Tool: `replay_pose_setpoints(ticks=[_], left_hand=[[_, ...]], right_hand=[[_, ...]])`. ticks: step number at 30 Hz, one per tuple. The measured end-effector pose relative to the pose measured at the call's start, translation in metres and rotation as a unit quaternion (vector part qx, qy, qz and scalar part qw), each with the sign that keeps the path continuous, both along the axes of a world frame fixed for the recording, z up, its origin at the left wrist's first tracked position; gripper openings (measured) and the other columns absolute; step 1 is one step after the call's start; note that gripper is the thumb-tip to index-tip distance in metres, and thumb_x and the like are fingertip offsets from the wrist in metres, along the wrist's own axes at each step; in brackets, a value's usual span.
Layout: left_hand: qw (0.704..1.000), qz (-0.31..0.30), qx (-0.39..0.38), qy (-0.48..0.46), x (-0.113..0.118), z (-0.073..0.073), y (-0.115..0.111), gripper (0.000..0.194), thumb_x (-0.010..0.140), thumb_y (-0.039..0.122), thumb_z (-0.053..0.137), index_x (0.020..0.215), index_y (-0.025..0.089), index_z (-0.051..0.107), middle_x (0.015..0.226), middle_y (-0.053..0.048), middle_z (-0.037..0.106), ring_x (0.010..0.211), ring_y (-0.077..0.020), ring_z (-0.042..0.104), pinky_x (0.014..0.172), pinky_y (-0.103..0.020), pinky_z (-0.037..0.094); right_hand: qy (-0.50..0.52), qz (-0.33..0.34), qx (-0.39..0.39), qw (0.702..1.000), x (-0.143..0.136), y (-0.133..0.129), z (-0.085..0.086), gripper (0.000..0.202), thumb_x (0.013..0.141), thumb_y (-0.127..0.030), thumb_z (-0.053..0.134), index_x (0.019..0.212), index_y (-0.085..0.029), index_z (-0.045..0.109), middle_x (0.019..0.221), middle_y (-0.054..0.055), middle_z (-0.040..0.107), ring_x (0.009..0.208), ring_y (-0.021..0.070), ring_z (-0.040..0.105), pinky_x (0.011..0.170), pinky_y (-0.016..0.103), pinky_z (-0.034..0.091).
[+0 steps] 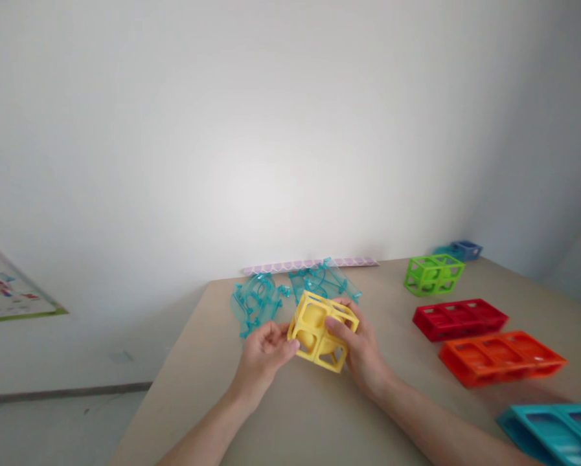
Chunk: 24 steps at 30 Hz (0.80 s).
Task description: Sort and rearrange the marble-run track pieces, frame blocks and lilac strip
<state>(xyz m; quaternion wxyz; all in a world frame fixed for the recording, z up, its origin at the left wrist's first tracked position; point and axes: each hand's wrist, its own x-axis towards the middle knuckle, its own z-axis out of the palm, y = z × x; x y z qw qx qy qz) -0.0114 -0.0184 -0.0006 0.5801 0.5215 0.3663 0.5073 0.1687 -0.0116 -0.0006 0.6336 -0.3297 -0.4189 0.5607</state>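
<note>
The left hand [265, 349] pinches the yellow frame [314, 333] at its corner. The right hand [361, 346] grips the opposite side, thumb on front.

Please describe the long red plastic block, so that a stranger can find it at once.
Look right on the beige tabletop. Between the taller green plastic frame and the long orange plastic block lies the long red plastic block, the only red one.

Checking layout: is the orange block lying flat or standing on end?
Lying flat: the orange block shows its broad face with three openings upward, its long side low along the table.
</note>
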Motion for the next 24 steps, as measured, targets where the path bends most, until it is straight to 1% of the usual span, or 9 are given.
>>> replay_pose_setpoints(ticks=[2,3,6,8,10,12,15,19,24], left_hand=[[1.000,-0.002,0.018,-0.014,0.001,0.000,-0.001,0.036,0.069,0.030,0.079,0.084,0.022,0.048,0.098,-0.002,0.069,0.094,-0.0215,0.065,0.082,-0.032,0.049],[1.000,-0.010,0.028,-0.009,0.002,0.000,-0.002,0.042,0.068,0.027,0.080,0.095,0.025,0.047,0.101,-0.003,0.068,0.094,-0.0213,0.066,0.082,-0.033,0.050],[0.995,-0.044,0.063,0.068,0.003,-0.004,-0.007,0.066,0.068,0.022,0.079,0.123,0.027,0.043,0.113,-0.007,0.065,0.100,-0.0229,0.065,0.087,-0.035,0.050],[0.985,-0.051,0.099,0.132,0.004,-0.008,-0.010,0.070,0.069,0.020,0.078,0.130,0.027,0.044,0.125,-0.010,0.060,0.110,-0.0256,0.060,0.095,-0.037,0.047],[0.976,-0.039,0.129,0.173,0.005,-0.012,-0.012,0.070,0.070,0.019,0.078,0.132,0.027,0.047,0.133,-0.010,0.055,0.117,-0.0268,0.056,0.100,-0.037,0.044],[0.971,-0.027,0.146,0.189,0.007,-0.015,-0.012,0.068,0.069,0.018,0.078,0.130,0.027,0.050,0.132,-0.009,0.055,0.117,-0.0266,0.055,0.100,-0.037,0.043],[0.967,-0.011,0.160,0.199,0.011,-0.018,-0.012,0.064,0.064,0.019,0.081,0.123,0.026,0.055,0.121,-0.008,0.061,0.107,-0.0258,0.059,0.093,-0.036,0.046],[0.963,0.027,0.170,0.209,0.017,-0.020,-0.012,0.062,0.060,0.018,0.083,0.116,0.025,0.056,0.108,-0.005,0.065,0.096,-0.0238,0.062,0.083,-0.033,0.049],[0.962,0.021,0.167,0.213,0.019,-0.021,-0.011,0.062,0.062,0.014,0.079,0.117,0.026,0.053,0.106,-0.004,0.066,0.092,-0.0220,0.063,0.078,-0.029,0.051]], right_hand=[[-0.016,0.017,0.022,0.999,0.004,-0.001,0.000,0.041,0.066,-0.036,0.081,0.095,-0.026,0.054,0.078,-0.004,0.060,0.066,0.0145,0.055,0.059,0.023,0.044],[-0.029,0.030,0.036,0.998,0.005,-0.002,0.000,0.043,0.065,-0.037,0.082,0.097,-0.026,0.054,0.079,-0.004,0.060,0.067,0.0150,0.055,0.060,0.023,0.044],[-0.082,0.053,0.082,0.992,0.007,-0.004,-0.002,0.036,0.074,-0.044,0.073,0.100,-0.026,0.055,0.086,-0.001,0.061,0.075,0.0175,0.057,0.067,0.026,0.046],[-0.121,0.050,0.094,0.987,0.006,-0.006,-0.003,0.029,0.081,-0.046,0.066,0.097,-0.024,0.055,0.086,0.000,0.060,0.075,0.0173,0.057,0.068,0.026,0.045],[-0.156,0.042,0.086,0.983,0.003,-0.007,-0.003,0.025,0.083,-0.044,0.064,0.091,-0.023,0.056,0.079,-0.001,0.059,0.070,0.0159,0.056,0.063,0.025,0.044],[-0.176,0.031,0.073,0.981,-0.001,-0.009,-0.004,0.022,0.084,-0.042,0.063,0.088,-0.022,0.056,0.073,-0.001,0.058,0.065,0.0150,0.055,0.058,0.024,0.042],[-0.184,0.009,0.071,0.980,-0.007,-0.012,-0.007,0.020,0.086,-0.041,0.060,0.085,-0.021,0.056,0.070,-0.001,0.058,0.063,0.0154,0.054,0.056,0.024,0.043],[-0.192,-0.021,0.072,0.978,-0.012,-0.013,-0.012,0.019,0.085,-0.039,0.060,0.082,-0.021,0.057,0.068,-0.001,0.057,0.063,0.0158,0.053,0.057,0.024,0.043],[-0.197,-0.030,0.078,0.977,-0.011,-0.010,-0.012,0.016,0.085,-0.036,0.059,0.080,-0.021,0.057,0.068,-0.002,0.057,0.061,0.0151,0.053,0.056,0.024,0.043]])
